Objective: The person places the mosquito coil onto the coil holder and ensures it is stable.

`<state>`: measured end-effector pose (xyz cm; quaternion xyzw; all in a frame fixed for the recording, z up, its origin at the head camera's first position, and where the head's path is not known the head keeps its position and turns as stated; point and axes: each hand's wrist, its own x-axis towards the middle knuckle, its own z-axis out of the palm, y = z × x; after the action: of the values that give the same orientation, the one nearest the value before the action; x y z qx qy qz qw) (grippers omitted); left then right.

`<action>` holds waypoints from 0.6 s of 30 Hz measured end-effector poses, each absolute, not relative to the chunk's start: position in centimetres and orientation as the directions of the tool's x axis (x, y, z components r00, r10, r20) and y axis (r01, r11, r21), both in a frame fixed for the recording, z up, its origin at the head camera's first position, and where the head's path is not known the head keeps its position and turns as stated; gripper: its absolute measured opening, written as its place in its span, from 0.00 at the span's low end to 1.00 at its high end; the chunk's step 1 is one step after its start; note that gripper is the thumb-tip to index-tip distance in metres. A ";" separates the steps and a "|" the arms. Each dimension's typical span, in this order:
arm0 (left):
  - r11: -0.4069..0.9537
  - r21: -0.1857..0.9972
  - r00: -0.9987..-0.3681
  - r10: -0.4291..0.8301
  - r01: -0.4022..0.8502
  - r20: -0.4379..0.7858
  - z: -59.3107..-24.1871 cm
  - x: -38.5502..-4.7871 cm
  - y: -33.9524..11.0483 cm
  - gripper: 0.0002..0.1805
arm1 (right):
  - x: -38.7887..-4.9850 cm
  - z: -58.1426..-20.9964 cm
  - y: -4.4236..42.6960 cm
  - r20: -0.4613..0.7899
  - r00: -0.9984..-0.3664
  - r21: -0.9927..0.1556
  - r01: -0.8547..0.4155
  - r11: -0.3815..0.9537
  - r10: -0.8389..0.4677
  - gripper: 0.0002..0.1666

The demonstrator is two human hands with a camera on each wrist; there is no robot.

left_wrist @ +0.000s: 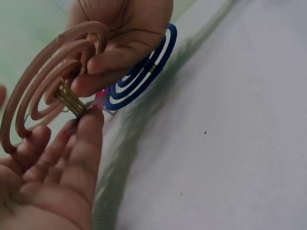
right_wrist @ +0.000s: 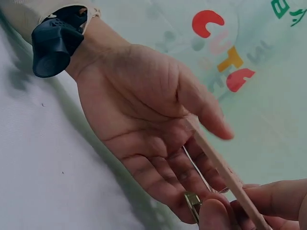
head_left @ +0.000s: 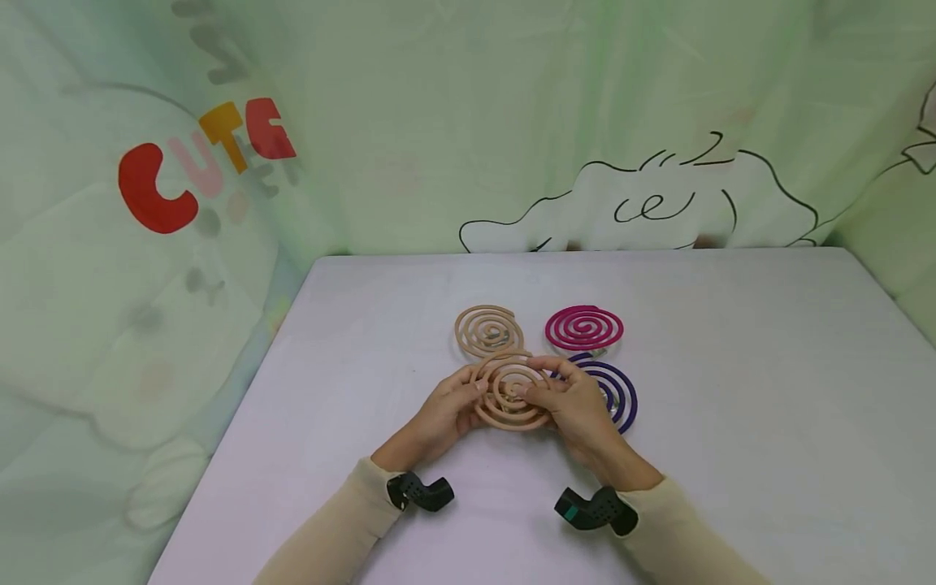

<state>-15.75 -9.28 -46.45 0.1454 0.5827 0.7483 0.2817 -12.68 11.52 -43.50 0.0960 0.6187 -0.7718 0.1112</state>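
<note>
Both hands hold a tan mosquito coil [head_left: 515, 390] above the table. My left hand [head_left: 444, 414] grips its left edge, the thumb on the top face and fingers underneath. From the right, my right hand [head_left: 585, 410] has its thumb near the spiral's centre and its index finger along the far rim. A brass-coloured metal stand [left_wrist: 72, 99] sits at the middle of the coil's underside, with fingertips of both hands around it. Partly behind the right hand lies a dark blue coil [head_left: 634, 398].
Behind the hands, a second tan coil [head_left: 491, 331] and a magenta coil [head_left: 585, 328] rest on the white table [head_left: 351, 341]. Small metal pieces show at several coils. A pale green printed curtain [head_left: 409, 122] hangs beyond the table's back edge.
</note>
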 end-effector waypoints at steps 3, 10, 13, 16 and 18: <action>-0.102 0.958 -0.831 0.528 -0.267 -0.175 -46.5 -15.9 -9.4 0.25 | -12.8 -43.8 11.1 -0.279 -0.957 -0.933 0.289 -0.213 -0.076 0.33; -0.002 0.968 -0.868 0.443 -0.251 -0.225 -46.5 -16.3 -9.8 0.17 | -13.2 -44.3 10.3 -0.293 -0.954 -0.932 0.301 -0.204 -0.070 0.34; 0.031 0.974 -0.882 0.419 -0.225 -0.217 -46.4 -16.5 -9.9 0.14 | -13.3 -44.3 10.0 -0.305 -0.950 -0.930 0.311 -0.197 -0.062 0.34; 0.050 0.977 -0.891 0.402 -0.209 -0.211 -46.3 -16.6 -9.9 0.13 | -13.3 -44.4 9.9 -0.313 -0.948 -0.927 0.319 -0.196 -0.059 0.34; 0.051 0.978 -0.894 0.397 -0.204 -0.207 -46.4 -16.7 -9.9 0.13 | -13.4 -44.4 9.8 -0.318 -0.946 -0.926 0.323 -0.195 -0.054 0.33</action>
<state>-16.72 -9.93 -46.35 0.0697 0.6911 0.6852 0.2192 -13.37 9.78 -44.44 0.1080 0.6224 -0.7654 0.1230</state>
